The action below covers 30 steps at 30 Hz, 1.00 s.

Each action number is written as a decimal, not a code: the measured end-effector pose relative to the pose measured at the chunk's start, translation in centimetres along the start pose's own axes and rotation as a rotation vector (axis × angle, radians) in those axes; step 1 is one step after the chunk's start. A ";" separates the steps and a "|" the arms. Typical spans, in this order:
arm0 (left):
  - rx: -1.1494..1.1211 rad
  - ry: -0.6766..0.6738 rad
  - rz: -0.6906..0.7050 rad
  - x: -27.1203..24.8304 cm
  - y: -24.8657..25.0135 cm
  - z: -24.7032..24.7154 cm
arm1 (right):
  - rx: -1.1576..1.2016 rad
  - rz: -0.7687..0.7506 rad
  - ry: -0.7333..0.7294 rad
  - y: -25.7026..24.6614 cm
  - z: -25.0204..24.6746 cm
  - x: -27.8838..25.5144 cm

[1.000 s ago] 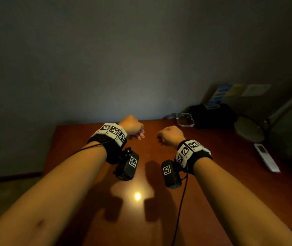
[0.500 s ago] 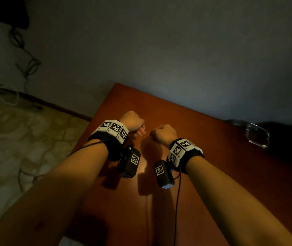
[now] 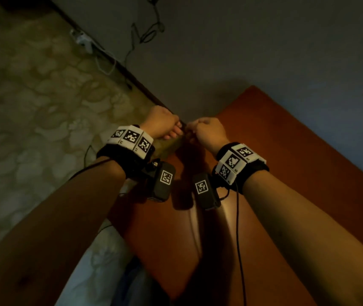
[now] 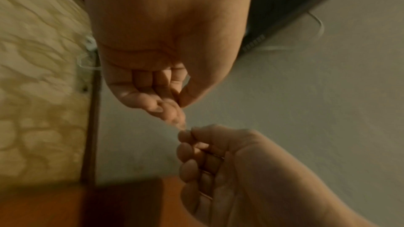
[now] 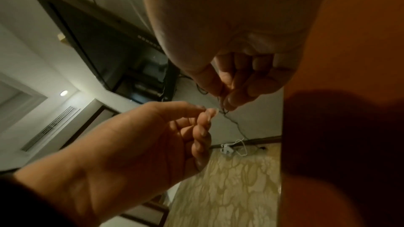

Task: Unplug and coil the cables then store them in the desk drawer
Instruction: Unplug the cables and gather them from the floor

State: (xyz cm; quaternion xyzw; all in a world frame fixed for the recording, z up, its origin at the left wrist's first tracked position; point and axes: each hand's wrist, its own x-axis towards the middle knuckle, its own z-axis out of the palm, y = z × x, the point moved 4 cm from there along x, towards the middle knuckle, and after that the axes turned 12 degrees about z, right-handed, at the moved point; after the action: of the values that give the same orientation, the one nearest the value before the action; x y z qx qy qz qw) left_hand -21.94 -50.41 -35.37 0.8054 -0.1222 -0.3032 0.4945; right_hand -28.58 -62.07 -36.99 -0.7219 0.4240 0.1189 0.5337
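Person stands at the left end of the reddish-brown desk (image 3: 286,173), both forearms raised over its corner. Left hand (image 3: 159,122) and right hand (image 3: 207,131) are held close together, fingers curled, thumb and forefinger tips nearly meeting each other. In the right wrist view a thin dark strand seems to pass at the right hand's fingertips (image 5: 229,103), but it may only be the wall cable behind; whether either hand actually pinches anything I cannot tell. No cable is clearly in hand. The task's cables are well apart from the hands: a dark cable (image 3: 147,34) hangs in loose loops down the far wall, and a white cable (image 3: 107,65) trails on the floor from a white power strip (image 3: 85,41) at the skirting board, far left. The patterned floor (image 3: 32,107) lies between. No drawer shows in any view. Judgement: the task is at its start, nothing unplugged or coiled yet; the step in hand is getting to the outlet. To do it well, grasp each plug by its body, not the cord, and steady the strip with the other hand while pulling straight out. Free the hanging cable's top end before coiling, then wind even loops so it lies flat in the drawer.
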 end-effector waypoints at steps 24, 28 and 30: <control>-0.178 0.484 0.012 -9.8 -16.1 -11.1 | -0.318 -0.468 -0.252 -3.5 20.6 -5.3; -0.141 0.517 0.080 -14.6 -15.8 -11.7 | -0.299 -0.529 -0.264 -2.3 21.1 -10.2; -0.133 0.533 0.104 -17.0 -15.8 -12.4 | -0.289 -0.543 -0.278 -1.7 21.7 -12.3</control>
State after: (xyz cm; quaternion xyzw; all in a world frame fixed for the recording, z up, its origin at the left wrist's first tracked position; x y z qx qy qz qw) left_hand -29.38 -25.41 -38.88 0.8151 -0.0090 -0.0622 0.5759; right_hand -28.74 -37.09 -36.87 -0.8537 0.1180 0.1288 0.4906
